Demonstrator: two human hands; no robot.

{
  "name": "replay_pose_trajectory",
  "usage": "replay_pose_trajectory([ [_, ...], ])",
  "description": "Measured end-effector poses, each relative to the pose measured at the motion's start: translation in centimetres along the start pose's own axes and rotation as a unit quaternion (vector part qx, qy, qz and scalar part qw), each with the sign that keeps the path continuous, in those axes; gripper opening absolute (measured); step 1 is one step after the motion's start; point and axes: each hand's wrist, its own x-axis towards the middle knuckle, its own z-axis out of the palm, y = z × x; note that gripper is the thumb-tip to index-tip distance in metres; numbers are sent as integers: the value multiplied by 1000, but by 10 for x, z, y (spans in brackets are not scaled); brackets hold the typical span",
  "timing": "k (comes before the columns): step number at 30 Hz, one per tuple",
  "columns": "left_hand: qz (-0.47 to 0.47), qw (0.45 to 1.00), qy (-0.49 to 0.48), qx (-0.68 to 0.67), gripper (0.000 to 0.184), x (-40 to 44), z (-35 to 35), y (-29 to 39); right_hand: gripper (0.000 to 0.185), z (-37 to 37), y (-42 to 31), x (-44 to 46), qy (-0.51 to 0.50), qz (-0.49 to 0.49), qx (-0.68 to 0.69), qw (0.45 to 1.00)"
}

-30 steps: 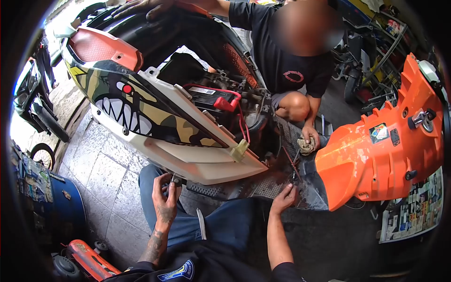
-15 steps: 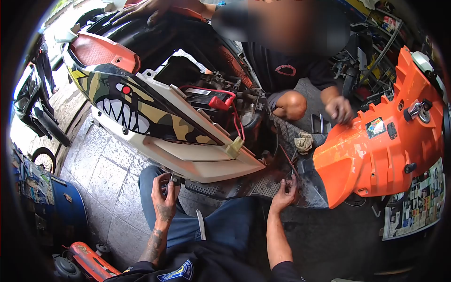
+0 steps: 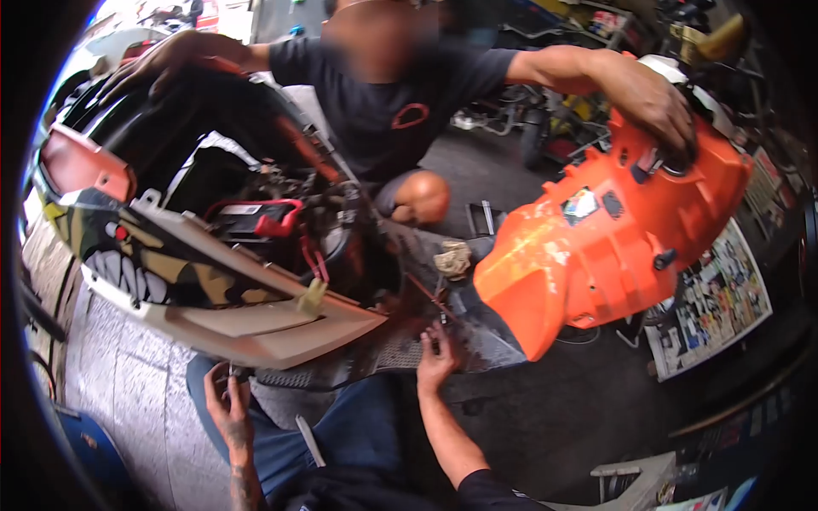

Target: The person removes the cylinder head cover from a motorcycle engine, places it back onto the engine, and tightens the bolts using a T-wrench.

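A partly stripped scooter lies before me, its camouflage-patterned side panel [image 3: 192, 277] at the left and an orange front body panel [image 3: 588, 247] at the right. My left hand [image 3: 228, 404] is closed at the lower left edge of the footboard [image 3: 400, 353], its fingers at a small dark part [image 3: 241, 373] that I cannot make out. My right hand [image 3: 436, 362] is on the footboard, fingers pinched near the lower end of a thin reddish rod [image 3: 426, 292]. What sits in that pinch is too small to name. A crumpled rag [image 3: 453, 259] lies just beyond.
Across the scooter a person [image 3: 383, 111] crouches, one hand [image 3: 170, 64] on the rear body, the other [image 3: 669, 119] on top of the orange panel. The battery [image 3: 243, 220] with red leads is exposed. A printed sheet [image 3: 716, 302] stands at the right, a blue drum [image 3: 89, 447] lower left.
The view has swung right, so everything sits further left. The other person's hand has moved from the near edge of the orange panel up to its top. My hands keep nearly the same places.
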Motion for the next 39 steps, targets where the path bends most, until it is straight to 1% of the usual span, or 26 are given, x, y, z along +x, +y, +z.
replay_pose_trajectory([
  [2,-14,1000,-8,-19,20,-1,1,7,32,0,-4,0,-1,22,14,1000],
  [5,9,1000,-10,10,21,-1,1,10,30,0,-6,-1,-4,10,6,1000],
  [7,10,1000,-12,10,21,0,0,6,26,2,-8,-3,5,76,105,992],
  [8,1,1000,-15,15,22,0,-2,3,26,0,-8,-5,7,75,103,992],
  [10,-7,1000,-21,19,22,0,-2,1,23,-3,-9,-8,-5,124,109,986],
  [11,4,999,-21,28,22,0,-1,4,20,-2,0,-10,1,111,89,990],
  [13,15,999,-14,39,22,-1,1,9,19,-1,1,-9,7,93,78,993],
  [15,9,1000,-9,27,23,-1,1,12,17,0,-3,-9,12,72,69,995],
  [16,-7,1000,-9,2,23,0,0,5,17,-1,-2,-10,9,68,50,996],
  [18,-16,1000,-3,13,22,1,-2,0,18,1,5,-12,8,78,52,996],
  [19,-29,999,-2,25,21,0,-2,1,18,-1,0,-9,3,39,17,999],
  [22,-6,999,8,49,19,1,2,12,17,0,4,-11,-20,48,11,999],
  [23,-5,999,12,50,19,1,2,12,18,-1,5,-11,-31,38,6,999],
  [25,-12,999,10,43,21,1,1,14,18,0,1,-11,-44,50,30,997],
  [27,-9,999,4,45,22,1,2,15,17,1,-1,-10,-48,57,48,996],
  [29,-10,999,5,49,22,1,1,15,17,0,1,-10,-45,38,27,998],
  [39,-18,999,1,47,22,2,0,12,18,0,-3,-9,-52,44,25,997],
])
